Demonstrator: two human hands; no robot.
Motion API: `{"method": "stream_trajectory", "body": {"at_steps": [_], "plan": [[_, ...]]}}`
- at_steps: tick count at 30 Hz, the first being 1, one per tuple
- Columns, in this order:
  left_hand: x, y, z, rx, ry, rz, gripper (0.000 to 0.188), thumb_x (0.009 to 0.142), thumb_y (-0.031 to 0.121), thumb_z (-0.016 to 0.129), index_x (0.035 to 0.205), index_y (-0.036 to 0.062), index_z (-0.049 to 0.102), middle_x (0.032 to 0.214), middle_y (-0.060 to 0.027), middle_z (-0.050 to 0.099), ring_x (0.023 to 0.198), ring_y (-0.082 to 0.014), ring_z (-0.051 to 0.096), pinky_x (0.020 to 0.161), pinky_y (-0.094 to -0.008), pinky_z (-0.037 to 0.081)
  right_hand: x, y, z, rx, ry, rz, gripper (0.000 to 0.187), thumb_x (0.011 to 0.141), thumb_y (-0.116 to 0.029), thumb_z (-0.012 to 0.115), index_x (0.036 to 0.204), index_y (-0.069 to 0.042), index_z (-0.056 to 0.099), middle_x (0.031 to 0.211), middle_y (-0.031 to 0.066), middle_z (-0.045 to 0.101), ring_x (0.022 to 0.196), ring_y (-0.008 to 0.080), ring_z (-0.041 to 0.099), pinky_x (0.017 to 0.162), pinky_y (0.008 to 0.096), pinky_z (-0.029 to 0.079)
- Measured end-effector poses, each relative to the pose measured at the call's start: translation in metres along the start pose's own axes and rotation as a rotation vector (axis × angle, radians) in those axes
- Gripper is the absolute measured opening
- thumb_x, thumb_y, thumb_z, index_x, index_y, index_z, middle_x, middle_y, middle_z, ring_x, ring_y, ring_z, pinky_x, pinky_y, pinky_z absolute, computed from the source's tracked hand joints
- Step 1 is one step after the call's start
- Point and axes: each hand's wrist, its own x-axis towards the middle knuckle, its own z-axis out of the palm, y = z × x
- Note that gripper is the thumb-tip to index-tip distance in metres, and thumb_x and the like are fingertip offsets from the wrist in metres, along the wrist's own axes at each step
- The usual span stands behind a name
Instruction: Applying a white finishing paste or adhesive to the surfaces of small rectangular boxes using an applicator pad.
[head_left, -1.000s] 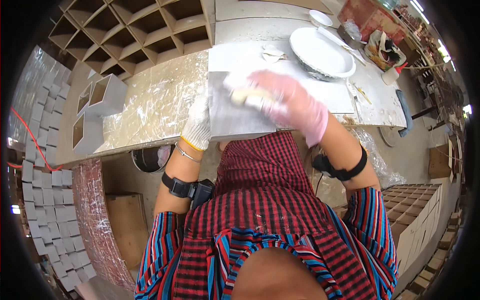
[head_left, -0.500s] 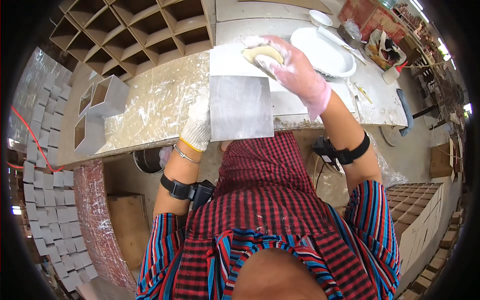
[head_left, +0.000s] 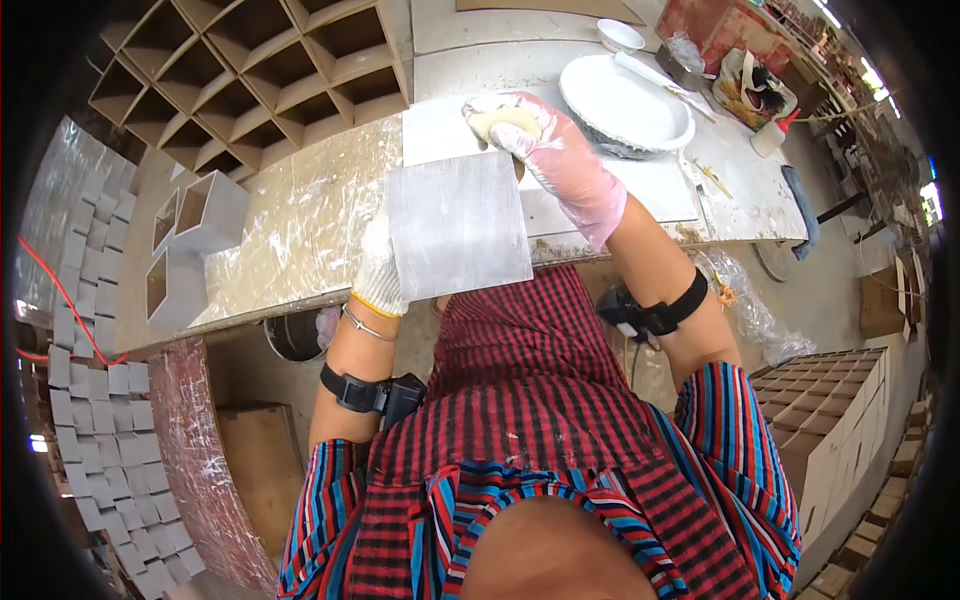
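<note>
My left hand [head_left: 379, 262], in a white knitted glove with a yellow cuff edge, grips the left side of a grey square-faced box [head_left: 460, 225]. Its fingers are partly hidden by the box, which is tilted slightly over the front edge of the table. My right hand [head_left: 545, 145] wears a thin pinkish glove smeared with white paste. Closed in it is a pale yellow sponge [head_left: 508, 122], just above the far right corner of the box; whether they touch I cannot tell.
A white basin [head_left: 625, 100] and a small white bowl [head_left: 620, 36] stand at the back right, near a squeeze bottle [head_left: 770, 138]. Grey boxes [head_left: 212, 212] sit on the table's left. A brown compartment rack [head_left: 250, 75] rises behind. Stacked grey pieces [head_left: 110, 440] fill the far left.
The grey box has tilted and come slightly toward me with my left hand. My right hand and the sponge have moved left and down, to the far edge of the box.
</note>
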Motion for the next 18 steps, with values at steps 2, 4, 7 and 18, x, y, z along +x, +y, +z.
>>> {"method": "stream_trajectory", "body": {"at_steps": [2, 4, 7, 18], "plan": [[-0.002, -0.008, -0.030, 0.730, -0.042, 0.252, 0.044, 0.094, 0.031, 0.034, 0.126, 0.0012, 0.041, 0.122, -0.0147, 0.050, 0.106, -0.0242, 0.053, 0.087, -0.0351, 0.046, -0.003, 0.006, 0.008, 0.312, 0.014, 0.044, 0.022, 0.087, -0.006, 0.049, 0.109, 0.000, 0.052, 0.100, 0.0091, 0.060, 0.092, 0.0140, 0.056, 0.089, 0.0264, 0.040], [0.000, -0.007, -0.016, 0.785, 0.044, 0.237, 0.042, 0.094, 0.029, 0.035, 0.125, 0.0009, 0.043, 0.120, -0.0144, 0.052, 0.104, -0.0235, 0.054, 0.085, -0.0341, 0.048, -0.007, 0.021, 0.009, 0.609, -0.014, -0.031, 0.021, 0.090, -0.008, 0.046, 0.108, 0.002, 0.051, 0.100, 0.0101, 0.059, 0.091, 0.0156, 0.056, 0.092, 0.0282, 0.039], [-0.005, 0.000, 0.007, 0.144, 0.188, 0.000, 0.039, 0.093, 0.026, 0.036, 0.121, 0.0005, 0.046, 0.114, -0.0144, 0.055, 0.100, -0.0237, 0.056, 0.084, -0.0348, 0.049, -0.009, 0.013, 0.018, 0.569, 0.021, -0.111, 0.024, 0.091, -0.014, 0.045, 0.108, 0.002, 0.051, 0.099, 0.0112, 0.058, 0.089, 0.0177, 0.056, 0.093, 0.0311, 0.039], [-0.004, -0.005, 0.022, 0.078, 0.110, 0.107, 0.033, 0.091, 0.016, 0.041, 0.116, -0.0054, 0.046, 0.110, -0.0163, 0.055, 0.095, -0.0244, 0.058, 0.084, -0.0352, 0.049, -0.027, -0.015, 0.025, 0.099, -0.010, -0.094, 0.025, 0.085, -0.011, 0.053, 0.105, 0.005, 0.057, 0.099, 0.0115, 0.060, 0.100, 0.0202, 0.055, 0.096, 0.0326, 0.036]]}}
